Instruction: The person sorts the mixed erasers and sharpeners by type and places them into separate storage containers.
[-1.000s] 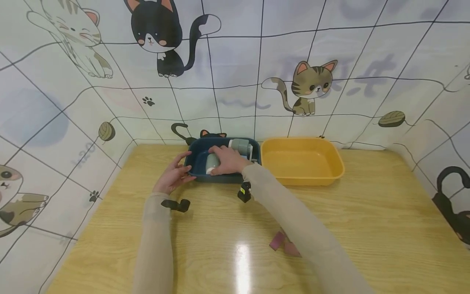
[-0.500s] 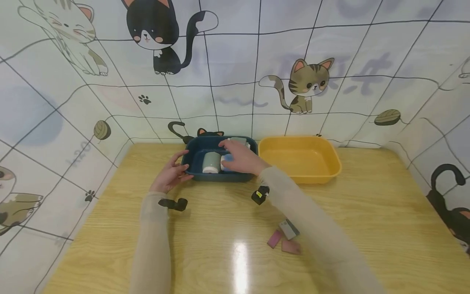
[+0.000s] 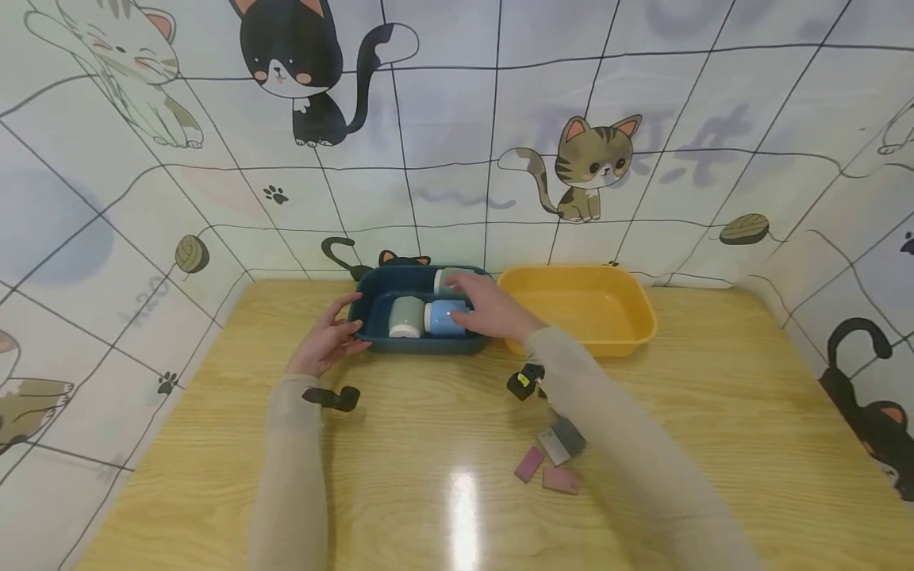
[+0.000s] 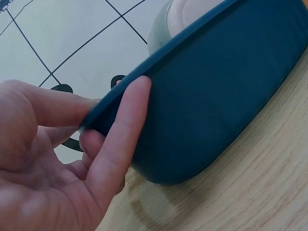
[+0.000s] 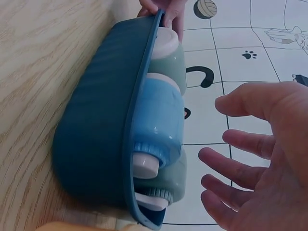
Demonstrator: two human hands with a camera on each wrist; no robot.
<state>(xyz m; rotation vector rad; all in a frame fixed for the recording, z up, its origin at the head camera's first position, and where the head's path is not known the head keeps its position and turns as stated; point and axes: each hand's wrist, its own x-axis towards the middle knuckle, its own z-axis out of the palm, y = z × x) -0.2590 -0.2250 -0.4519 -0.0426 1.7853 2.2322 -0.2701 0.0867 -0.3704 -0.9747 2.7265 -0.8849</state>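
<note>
The right hand has come off the sage-green cup it covered a second ago and slid toward the person's right, uncovering a pale blue plastic cup that lies on its side against the green one in the dark blue plastic tub. A third, grey-green cup lies behind them by the tub's far wall. In the right wrist view the right grip is wide: fingers spread and straight, hovering just above the blue cup, holding nothing. This reads as the hand moving on from the green cup to the blue one.

The left hand keeps its place at the tub's left end. Its grip is narrow, thumb over the rim and fingers pressed against the outside wall, steadying the tub on the wooden counter.

Just beyond the right grip, on its outer side, sits an empty yellow plastic tub, touching or nearly touching the blue one. The cat-print backdrop rises close behind both tubs, so free room lies above and toward the person. Under the right forearm lie small pink and grey blocks.
</note>
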